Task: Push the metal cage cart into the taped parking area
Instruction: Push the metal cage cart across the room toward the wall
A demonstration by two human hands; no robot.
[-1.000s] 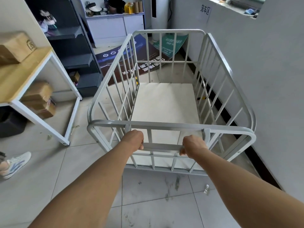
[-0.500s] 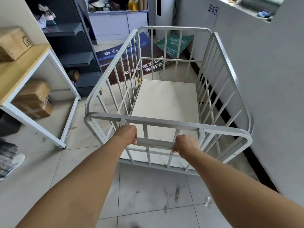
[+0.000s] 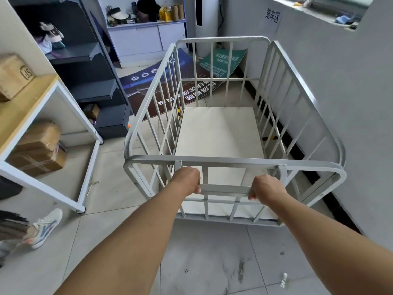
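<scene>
The grey wall (image 3: 350,103) fills the right side, with a paper sign (image 3: 272,17) stuck high on it. Alongside it stands the metal cage cart (image 3: 221,133), its right side just beside the wall's dark skirting, its pale floor board bare. Through the bars on both sides, short bits of yellow tape (image 3: 269,138) show on the tiled floor, near the middle of the cart's length, so the cart looks to be at least partly inside the marked area. Where the far edge of that area lies is hidden, so how much pushing is left cannot be told; the posters (image 3: 221,60) lying ahead suggest little room remains. To the left stands a white-framed shelf (image 3: 85,167) holding cardboard boxes (image 3: 38,150), well apart from the cart. The left hand (image 3: 187,180) and right hand (image 3: 266,191) each have fingers curled closed around the flat handle bar (image 3: 224,189) on the near end.
</scene>
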